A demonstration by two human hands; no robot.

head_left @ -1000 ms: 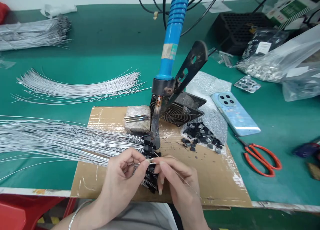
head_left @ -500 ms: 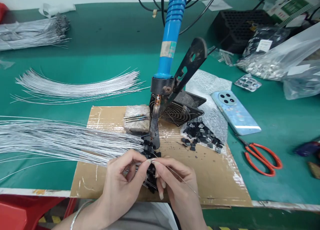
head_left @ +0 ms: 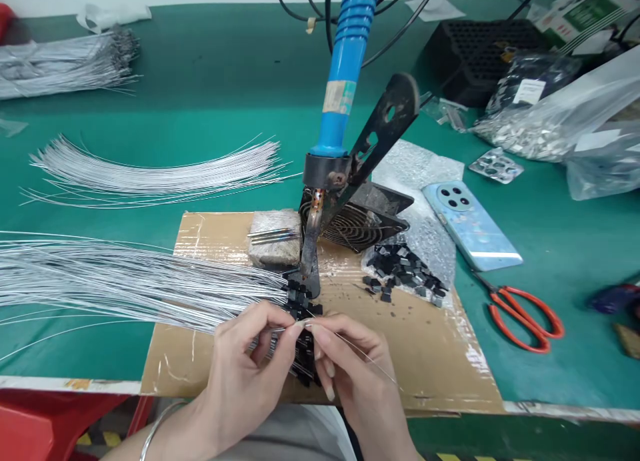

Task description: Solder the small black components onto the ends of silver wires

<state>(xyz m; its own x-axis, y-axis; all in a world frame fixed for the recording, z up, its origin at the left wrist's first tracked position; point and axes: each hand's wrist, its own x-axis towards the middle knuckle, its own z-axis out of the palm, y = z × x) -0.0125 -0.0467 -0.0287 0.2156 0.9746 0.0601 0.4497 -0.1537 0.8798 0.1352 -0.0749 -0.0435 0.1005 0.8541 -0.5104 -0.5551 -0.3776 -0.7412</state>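
My left hand (head_left: 253, 367) and my right hand (head_left: 355, 367) meet fingertip to fingertip over the cardboard (head_left: 430, 354). Both pinch a thin wire (head_left: 367, 355), which trails down to the right across my right fingers; any small part at the pinch is too tiny to make out. Just behind my fingers lie black connectors (head_left: 299, 297) at the ends of a large bundle of white wires (head_left: 125, 281) that stretches off to the left. A soldering iron (head_left: 334, 124) stands tip down in its black holder (head_left: 383, 131), above the connectors.
Loose black pieces (head_left: 407, 271) lie on bubble wrap at the right, near a phone (head_left: 473, 224) and red-handled scissors (head_left: 525, 317). A fan (head_left: 350, 224) and a pad (head_left: 275, 237) sit by the holder. Another wire bundle (head_left: 165, 177) lies behind, on the green mat (head_left: 215, 121).
The view has shifted slightly. My lower right fingers have moved a little to the right; both hands keep their pinch.
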